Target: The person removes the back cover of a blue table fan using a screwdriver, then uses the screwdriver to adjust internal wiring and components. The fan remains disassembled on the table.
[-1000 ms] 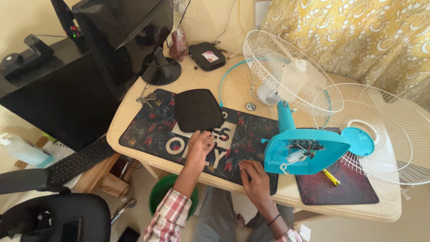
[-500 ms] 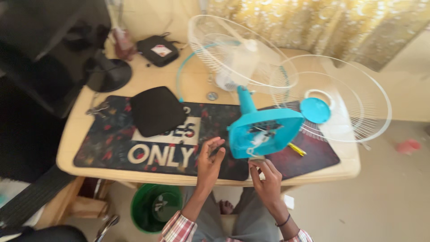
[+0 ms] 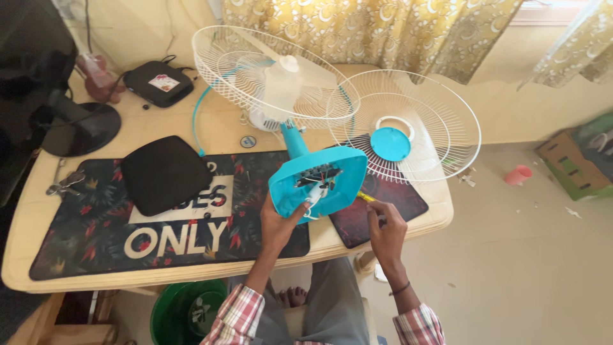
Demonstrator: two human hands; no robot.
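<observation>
The left hand (image 3: 279,223) grips the lower edge of the upturned turquoise plastic fan base (image 3: 318,183), which lies tilted on the dark floral desk mat (image 3: 96,236). The right hand (image 3: 384,229) rests loosely open beside a yellow-handled screwdriver (image 3: 366,197), touching the maroon mouse pad (image 3: 377,214).

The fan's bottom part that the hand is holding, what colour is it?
Bright turquoise blue fan base, seen in the head view.

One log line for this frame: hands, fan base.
left hand: holds blue fan base, wiring side up | right hand: on dark mat, near yellow tool
</observation>
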